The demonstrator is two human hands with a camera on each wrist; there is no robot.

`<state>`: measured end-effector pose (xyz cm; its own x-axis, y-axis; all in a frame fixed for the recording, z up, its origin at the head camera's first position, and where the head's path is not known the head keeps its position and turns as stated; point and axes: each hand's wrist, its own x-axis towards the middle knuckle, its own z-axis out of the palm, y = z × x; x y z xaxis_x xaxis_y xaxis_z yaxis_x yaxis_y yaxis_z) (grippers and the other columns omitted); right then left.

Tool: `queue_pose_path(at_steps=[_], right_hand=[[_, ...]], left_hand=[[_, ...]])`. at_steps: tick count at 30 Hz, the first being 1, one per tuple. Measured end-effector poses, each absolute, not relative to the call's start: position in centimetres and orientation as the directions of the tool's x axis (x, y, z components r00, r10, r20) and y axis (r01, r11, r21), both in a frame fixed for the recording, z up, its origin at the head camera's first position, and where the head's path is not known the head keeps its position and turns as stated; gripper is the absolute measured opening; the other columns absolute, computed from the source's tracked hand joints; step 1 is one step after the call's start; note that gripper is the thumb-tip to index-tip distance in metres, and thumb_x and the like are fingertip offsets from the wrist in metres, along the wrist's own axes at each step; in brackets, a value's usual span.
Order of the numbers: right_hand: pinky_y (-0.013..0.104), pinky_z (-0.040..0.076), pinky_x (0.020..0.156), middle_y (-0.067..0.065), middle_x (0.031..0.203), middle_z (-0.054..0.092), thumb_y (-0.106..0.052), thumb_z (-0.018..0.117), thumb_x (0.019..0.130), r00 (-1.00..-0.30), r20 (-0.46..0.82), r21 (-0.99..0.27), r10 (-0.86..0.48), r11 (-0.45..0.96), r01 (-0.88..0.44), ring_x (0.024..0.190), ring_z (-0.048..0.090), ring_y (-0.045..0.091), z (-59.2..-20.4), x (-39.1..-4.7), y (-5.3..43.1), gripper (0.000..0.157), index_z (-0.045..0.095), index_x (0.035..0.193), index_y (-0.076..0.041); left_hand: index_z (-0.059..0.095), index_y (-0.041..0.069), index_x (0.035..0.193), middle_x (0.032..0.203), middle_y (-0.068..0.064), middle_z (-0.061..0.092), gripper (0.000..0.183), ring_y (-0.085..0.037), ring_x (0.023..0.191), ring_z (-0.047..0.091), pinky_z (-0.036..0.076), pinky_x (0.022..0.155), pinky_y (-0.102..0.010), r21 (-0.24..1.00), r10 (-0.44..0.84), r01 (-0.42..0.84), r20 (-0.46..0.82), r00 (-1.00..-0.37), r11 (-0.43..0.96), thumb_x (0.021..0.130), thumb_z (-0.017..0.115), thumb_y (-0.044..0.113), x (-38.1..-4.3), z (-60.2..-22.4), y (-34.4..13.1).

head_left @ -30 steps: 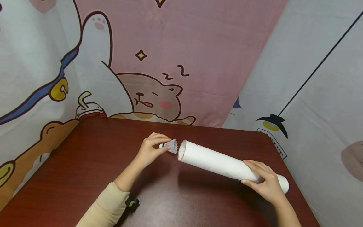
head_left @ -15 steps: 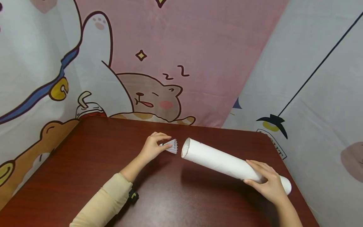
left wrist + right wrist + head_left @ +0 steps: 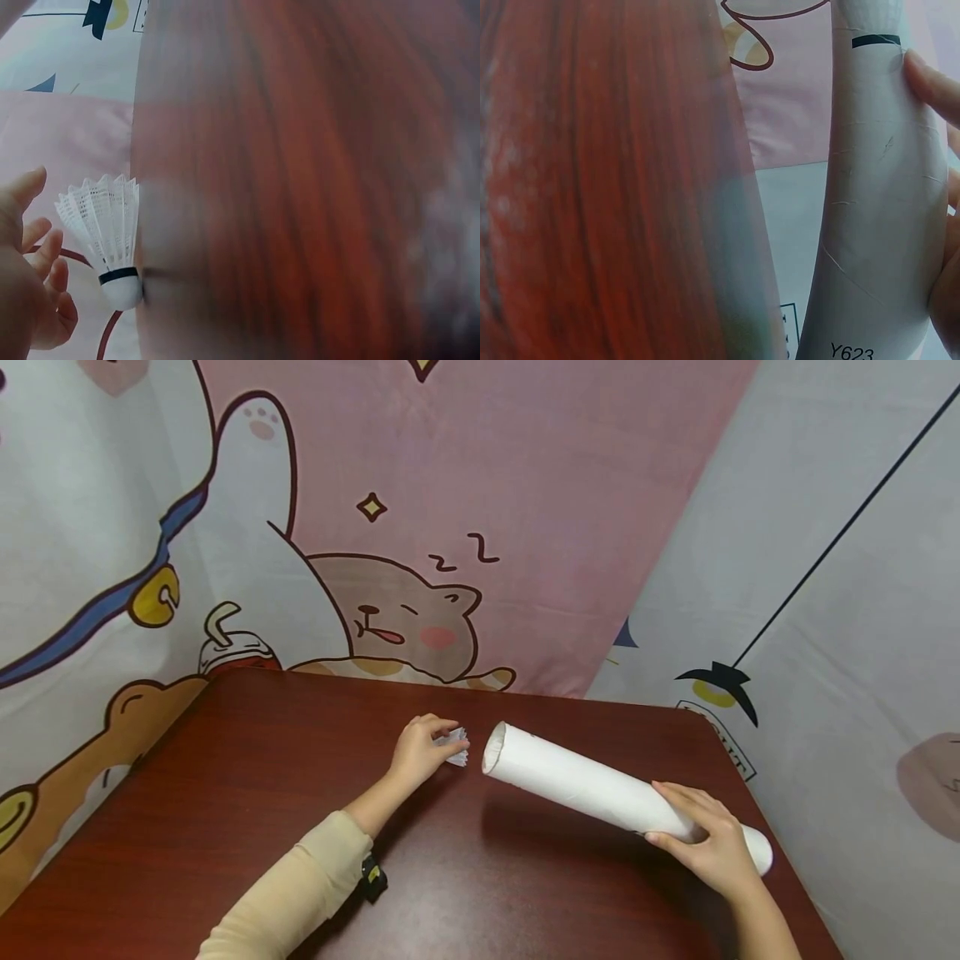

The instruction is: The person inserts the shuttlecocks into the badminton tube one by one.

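Note:
A white shuttlecock (image 3: pixel 103 225) with a black band round its cork lies on the table, a small shadow beside the cork. My left hand (image 3: pixel 422 747) is over it in the head view, covering the cork and leaving part of the skirt visible. In the left wrist view, thumb and bent fingers stand apart from the shuttlecock, a gap between. My right hand (image 3: pixel 705 841) grips a long white tube (image 3: pixel 577 781) near its right end. Its open mouth faces left, close to the shuttlecock's skirt. The right wrist view shows "Y623" printed on the tube (image 3: pixel 881 187).
The dark red-brown table (image 3: pixel 225 777) reaches back to a cartoon-printed cloth (image 3: pixel 570 527). A small black device (image 3: pixel 372 878) sits at the left wrist, below the beige sleeve (image 3: pixel 300 893).
My left hand has moved right, over the shuttlecock, which has stayed nearly in place and is now more covered. The tube has shifted slightly right in my right hand.

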<state>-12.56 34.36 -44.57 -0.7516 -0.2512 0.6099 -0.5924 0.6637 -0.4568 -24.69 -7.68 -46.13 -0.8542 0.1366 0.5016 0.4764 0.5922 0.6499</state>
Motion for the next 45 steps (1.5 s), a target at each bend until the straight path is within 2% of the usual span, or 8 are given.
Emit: queue_pose_path(at_steps=[7, 18, 25, 30, 37, 45], right_hand=[[0.014, 0.031, 0.091, 0.011, 0.118, 0.063, -0.002, 0.091, 0.053, -0.747, 0.615, -0.447, -0.254, 0.668, -0.595, 0.111, 0.049, 0.003, -44.5, -12.6, 34.3, 0.075, 0.065, 0.123, -0.007], [0.014, 0.030, 0.090, 0.011, 0.118, 0.063, -0.002, 0.092, 0.051, -0.729, 0.633, -0.433, -0.260, 0.661, -0.612, 0.111, 0.049, 0.003, -44.6, -12.6, 34.1, 0.076, 0.066, 0.122, -0.006], [0.015, 0.030, 0.091, 0.008, 0.119, 0.063, -0.003, 0.091, 0.052, -0.723, 0.636, -0.430, -0.271, 0.654, -0.623, 0.110, 0.050, 0.004, -44.7, -12.6, 34.2, 0.076, 0.065, 0.123, -0.008], [0.016, 0.029, 0.091, 0.008, 0.119, 0.063, -0.004, 0.091, 0.053, -0.732, 0.625, -0.438, -0.271, 0.655, -0.616, 0.111, 0.050, 0.003, -44.7, -12.6, 34.1, 0.075, 0.065, 0.123, -0.007], [0.015, 0.029, 0.090, 0.010, 0.118, 0.063, -0.003, 0.092, 0.051, -0.720, 0.638, -0.422, -0.272, 0.659, -0.623, 0.111, 0.049, 0.003, -44.7, -12.6, 34.0, 0.076, 0.066, 0.122, -0.006], [0.015, 0.030, 0.090, 0.006, 0.119, 0.063, -0.005, 0.092, 0.054, -0.737, 0.620, -0.431, -0.268, 0.669, -0.606, 0.111, 0.049, 0.002, -44.8, -12.6, 34.1, 0.075, 0.065, 0.124, -0.008]], left_hand=[[0.076, 0.005, 0.098, 0.078, -0.004, 0.064, 0.038, -0.021, 0.074, 0.056, 0.044, 0.063, -0.035, 0.630, 0.108, 0.416, 0.467, -0.878, 0.656, 0.070, 0.086, 0.029, -24.8, -46.4, -7.2], [0.077, 0.008, 0.093, 0.072, 0.000, 0.061, 0.024, -0.015, 0.068, 0.049, 0.041, 0.057, -0.031, 0.656, 0.061, 0.324, 0.391, -0.918, 0.681, 0.071, 0.078, 0.016, -24.4, -46.6, -8.1], [0.078, 0.008, 0.083, 0.078, 0.002, 0.069, 0.015, -0.021, 0.073, 0.055, 0.044, 0.063, -0.034, 0.639, 0.045, 0.371, 0.466, -0.884, 0.674, 0.068, 0.078, 0.011, -23.8, -46.3, -9.3], [0.078, 0.008, 0.079, 0.080, 0.002, 0.070, 0.010, -0.021, 0.075, 0.056, 0.045, 0.062, -0.034, 0.617, 0.027, 0.388, 0.511, -0.859, 0.685, 0.070, 0.077, 0.009, -23.5, -46.2, -10.2], [0.078, 0.008, 0.080, 0.080, 0.001, 0.070, 0.006, -0.021, 0.078, 0.056, 0.047, 0.065, -0.038, 0.597, -0.025, 0.387, 0.565, -0.825, 0.703, 0.075, 0.074, 0.008, -23.3, -45.9, -11.4], [0.077, 0.005, 0.084, 0.082, -0.005, 0.071, 0.005, -0.024, 0.077, 0.057, 0.047, 0.066, -0.041, 0.592, -0.099, 0.352, 0.595, -0.798, 0.725, 0.080, 0.076, 0.008, -23.5, -46.1, -12.9]])
